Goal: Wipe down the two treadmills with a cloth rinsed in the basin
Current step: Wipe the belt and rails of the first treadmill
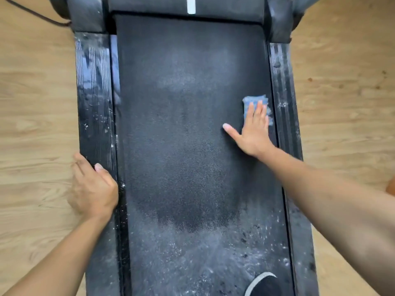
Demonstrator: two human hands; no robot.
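Even soft light, blurred warped edges

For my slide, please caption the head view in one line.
The right hand presses a blue cloth on the treadmill belt; left hand grips the side rail.

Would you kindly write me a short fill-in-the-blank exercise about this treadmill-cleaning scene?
1. The right hand presses a ____ cloth flat on the treadmill belt.
2. The left hand holds the treadmill's ____ side rail.
3. The cloth lies close to the belt's ____ edge.
4. A black shoe stands on the near end of the ____.

Missing words: blue; left; right; belt
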